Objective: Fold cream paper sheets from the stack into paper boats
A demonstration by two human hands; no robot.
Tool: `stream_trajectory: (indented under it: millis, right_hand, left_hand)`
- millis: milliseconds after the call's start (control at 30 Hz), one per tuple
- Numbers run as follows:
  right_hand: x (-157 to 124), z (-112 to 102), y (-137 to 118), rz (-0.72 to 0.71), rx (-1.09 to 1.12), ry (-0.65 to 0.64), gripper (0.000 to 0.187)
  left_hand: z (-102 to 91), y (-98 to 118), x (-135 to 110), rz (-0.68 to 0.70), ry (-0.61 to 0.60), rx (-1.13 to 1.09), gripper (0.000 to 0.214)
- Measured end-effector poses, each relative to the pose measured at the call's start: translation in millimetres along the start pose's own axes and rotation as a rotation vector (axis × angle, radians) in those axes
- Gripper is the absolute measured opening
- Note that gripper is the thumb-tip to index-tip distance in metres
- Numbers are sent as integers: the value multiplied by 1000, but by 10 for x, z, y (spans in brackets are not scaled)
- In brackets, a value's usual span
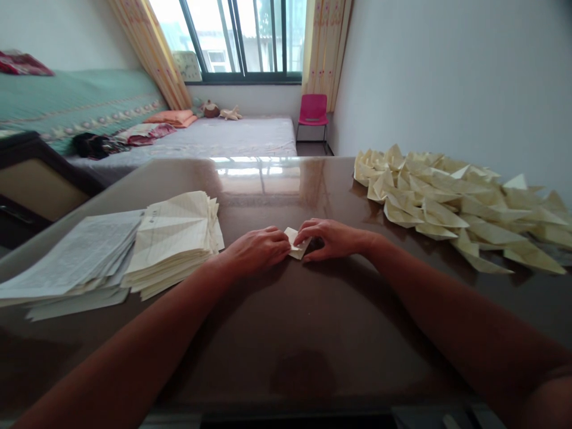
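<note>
A small folded piece of cream paper (291,233) lies on the brown glossy table (308,333), between my two hands. My left hand (261,249) rests palm down, with its fingers together and their tips pressing on the paper's left side. My right hand (329,237) is curled over the paper's right side, thumb low and fingers above, closed on it. Parts of the paper are hidden beneath the fingers. Left of my left hand sits a thick stack of cream lined sheets (172,238), the top one creased.
Beside the stack, at the left, lies a pile of greyish printed sheets (84,247). Many folded cream paper shapes (447,196) are heaped at the right, near the white wall. Beyond the table are a bed (250,134), a pink chair (313,111) and a window.
</note>
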State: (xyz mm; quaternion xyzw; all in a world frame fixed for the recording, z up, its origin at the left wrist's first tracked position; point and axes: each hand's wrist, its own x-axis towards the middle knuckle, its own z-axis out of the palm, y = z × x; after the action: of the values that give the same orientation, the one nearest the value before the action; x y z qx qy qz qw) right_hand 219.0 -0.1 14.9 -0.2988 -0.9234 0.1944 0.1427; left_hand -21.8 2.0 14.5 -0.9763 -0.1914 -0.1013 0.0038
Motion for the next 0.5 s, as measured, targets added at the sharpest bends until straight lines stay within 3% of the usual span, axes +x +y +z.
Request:
stream_trajectory:
  millis: [333,500]
  right_hand:
    - [-4,57,138,-10,8,90,17]
    - [5,92,187,80,104,129,17]
  left_hand:
    - [36,-4,10,-174,-6,3,19]
    - [62,-42,6,-272,22,-80,17]
